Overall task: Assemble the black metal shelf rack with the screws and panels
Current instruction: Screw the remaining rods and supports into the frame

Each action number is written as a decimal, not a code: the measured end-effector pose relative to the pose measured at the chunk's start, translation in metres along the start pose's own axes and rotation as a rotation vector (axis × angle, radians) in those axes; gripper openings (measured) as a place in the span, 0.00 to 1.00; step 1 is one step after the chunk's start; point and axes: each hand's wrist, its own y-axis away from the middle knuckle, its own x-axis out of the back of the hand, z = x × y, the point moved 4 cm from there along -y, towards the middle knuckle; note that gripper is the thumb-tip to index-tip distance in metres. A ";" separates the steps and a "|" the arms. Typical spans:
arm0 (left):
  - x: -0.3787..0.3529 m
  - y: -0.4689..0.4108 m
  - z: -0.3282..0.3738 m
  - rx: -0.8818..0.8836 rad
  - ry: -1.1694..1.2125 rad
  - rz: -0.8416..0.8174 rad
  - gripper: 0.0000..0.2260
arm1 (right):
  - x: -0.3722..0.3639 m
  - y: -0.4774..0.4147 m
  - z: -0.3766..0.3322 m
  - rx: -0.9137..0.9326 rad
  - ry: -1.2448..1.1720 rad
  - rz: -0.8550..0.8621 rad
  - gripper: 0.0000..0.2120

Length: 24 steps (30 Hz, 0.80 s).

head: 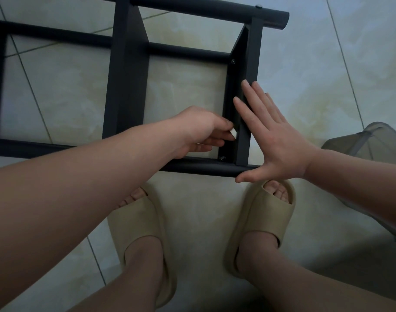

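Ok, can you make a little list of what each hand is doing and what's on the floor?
rack: black metal rack, lying on the tiled floor
left hand: left hand pinches a small white piece beside the end panel
right hand: right hand open, fingers straight, against the panel's outer side
fasteners: screws at the panel's near and far corners
feet: in beige slippers
also: grey see-through thing at right, cannot tell what

Rack (127,82) on floor (327,64) before slippers (260,221)
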 end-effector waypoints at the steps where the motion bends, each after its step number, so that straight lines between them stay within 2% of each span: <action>1: 0.000 0.000 0.001 0.001 0.002 0.002 0.04 | 0.000 0.000 0.000 -0.003 0.001 -0.002 0.61; 15: -0.006 0.001 -0.001 0.049 -0.058 -0.035 0.05 | 0.001 0.000 -0.001 -0.007 -0.005 -0.013 0.62; 24: 0.000 0.000 -0.003 0.001 -0.096 -0.117 0.03 | 0.001 0.000 -0.001 -0.006 -0.006 -0.013 0.62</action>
